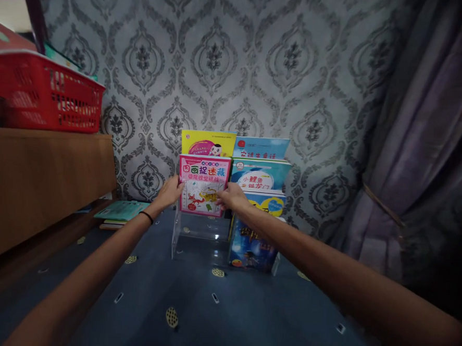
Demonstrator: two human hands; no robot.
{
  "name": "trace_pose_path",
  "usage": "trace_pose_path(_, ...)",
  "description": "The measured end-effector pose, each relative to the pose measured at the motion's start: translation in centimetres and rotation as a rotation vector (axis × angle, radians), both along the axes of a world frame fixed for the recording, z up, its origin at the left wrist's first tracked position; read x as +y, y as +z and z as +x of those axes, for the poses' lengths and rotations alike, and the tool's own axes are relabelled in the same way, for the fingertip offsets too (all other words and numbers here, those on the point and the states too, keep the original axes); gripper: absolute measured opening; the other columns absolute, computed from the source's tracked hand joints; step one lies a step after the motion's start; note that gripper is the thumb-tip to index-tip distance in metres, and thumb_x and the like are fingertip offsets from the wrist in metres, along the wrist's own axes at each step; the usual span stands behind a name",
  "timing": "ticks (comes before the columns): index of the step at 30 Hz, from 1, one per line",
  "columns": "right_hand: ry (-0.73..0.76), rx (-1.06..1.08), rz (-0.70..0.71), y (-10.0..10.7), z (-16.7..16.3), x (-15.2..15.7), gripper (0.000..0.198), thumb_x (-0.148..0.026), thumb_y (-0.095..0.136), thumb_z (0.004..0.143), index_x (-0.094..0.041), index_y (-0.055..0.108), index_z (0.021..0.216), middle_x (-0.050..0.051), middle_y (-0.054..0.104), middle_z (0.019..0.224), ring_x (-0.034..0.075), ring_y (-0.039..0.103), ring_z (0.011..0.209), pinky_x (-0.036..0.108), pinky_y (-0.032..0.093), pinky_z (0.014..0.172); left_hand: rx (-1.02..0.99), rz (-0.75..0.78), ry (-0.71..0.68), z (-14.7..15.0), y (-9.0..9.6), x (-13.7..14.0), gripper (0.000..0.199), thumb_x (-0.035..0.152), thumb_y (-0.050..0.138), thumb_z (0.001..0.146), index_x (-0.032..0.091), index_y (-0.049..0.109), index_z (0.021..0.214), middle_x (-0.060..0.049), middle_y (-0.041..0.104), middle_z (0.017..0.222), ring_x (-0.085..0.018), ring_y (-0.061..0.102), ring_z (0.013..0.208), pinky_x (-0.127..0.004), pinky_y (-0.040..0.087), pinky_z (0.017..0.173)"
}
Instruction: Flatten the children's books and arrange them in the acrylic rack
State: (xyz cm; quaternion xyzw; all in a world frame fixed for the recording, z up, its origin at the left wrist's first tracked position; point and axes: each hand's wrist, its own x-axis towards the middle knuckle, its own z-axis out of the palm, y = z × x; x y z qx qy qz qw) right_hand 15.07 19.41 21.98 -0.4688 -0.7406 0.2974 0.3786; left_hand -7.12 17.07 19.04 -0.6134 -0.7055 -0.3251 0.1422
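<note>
A pink picture book point(202, 192) stands upright in the left column of a clear acrylic book rack point(202, 227). Its left edge is gripped by my left hand point(169, 191), which has a dark band at the wrist. On its right edge my right hand point(233, 196) is closed. Behind it rises a yellow book point(207, 140). The right column holds a light blue book point(262, 148) at the top, a teal book point(258, 173) below it, a blue and yellow book point(268, 202), and a dark blue book point(252, 250) in front, partly behind my right forearm.
At the left, a red plastic basket point(71, 95) sits on a wooden cabinet point(42, 182). A small stack of books point(121, 210) lies beside the cabinet on the dark blue patterned cloth point(141, 293). Patterned wallpaper stands behind, with a tied curtain point(411, 168) at the right.
</note>
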Motion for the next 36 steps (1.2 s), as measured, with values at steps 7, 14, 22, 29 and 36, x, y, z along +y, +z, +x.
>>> trace_pose_path(7, 0.067, 0.242, -0.125, -1.0, -0.5, 0.3, 0.016, -0.006, 0.066, 0.082, -0.015, 0.059, 0.092, -0.002, 0.065, 0.059, 0.013, 0.066, 0.049, 0.017, 0.046, 0.041, 0.007, -0.027, 0.007, 0.3, -0.2, -0.4, 0.018, 0.023, 0.045, 0.099, 0.014, 0.057, 0.108, -0.016, 0.068, 0.116, -0.026, 0.063, 0.111, -0.037, 0.048, 0.095)
trace_pose_path(14, 0.088, 0.315, -0.184, -1.4, 0.1, 0.4, 0.038, -0.001, 0.065, 0.080, -0.015, 0.053, 0.114, -0.005, 0.062, 0.058, 0.013, 0.065, 0.048, 0.016, 0.046, 0.040, -0.018, -0.062, 0.053, 1.2, -0.1, -0.5, 0.021, 0.023, 0.041, 0.100, 0.013, 0.054, 0.112, -0.020, 0.065, 0.123, -0.029, 0.064, 0.113, -0.039, 0.049, 0.092)
trace_pose_path(22, 0.090, 0.335, -0.184, -1.8, -0.2, 0.6, 0.052, -0.002, 0.062, 0.081, -0.015, 0.045, 0.129, -0.005, 0.064, 0.061, 0.013, 0.065, 0.047, 0.017, 0.046, 0.039, -0.050, -0.061, 0.099, 2.0, -0.2, -0.7, 0.020, 0.023, 0.042, 0.099, 0.015, 0.051, 0.115, -0.020, 0.063, 0.125, -0.027, 0.063, 0.114, -0.036, 0.048, 0.090)
trace_pose_path(29, 0.116, 0.380, -0.083, -2.1, 0.1, 0.0, 0.068, -0.005, 0.058, 0.081, -0.018, 0.036, 0.144, -0.004, 0.065, 0.072, 0.015, 0.069, 0.059, 0.018, 0.049, 0.044, -0.071, -0.039, 0.086, 2.0, -0.4, -0.9, 0.020, 0.023, 0.044, 0.099, 0.016, 0.051, 0.116, -0.018, 0.063, 0.124, -0.026, 0.062, 0.115, -0.037, 0.048, 0.094)
trace_pose_path(36, 0.134, 0.483, -0.122, -1.5, -0.3, -0.1, 0.058, -0.004, 0.056, 0.079, -0.018, 0.042, 0.134, -0.003, 0.066, 0.074, 0.014, 0.070, 0.057, 0.017, 0.048, 0.046, -0.085, -0.039, 0.109, 2.5, -0.5, -0.9, 0.021, 0.021, 0.046, 0.098, 0.016, 0.051, 0.118, -0.018, 0.064, 0.124, -0.027, 0.062, 0.117, -0.037, 0.048, 0.096)
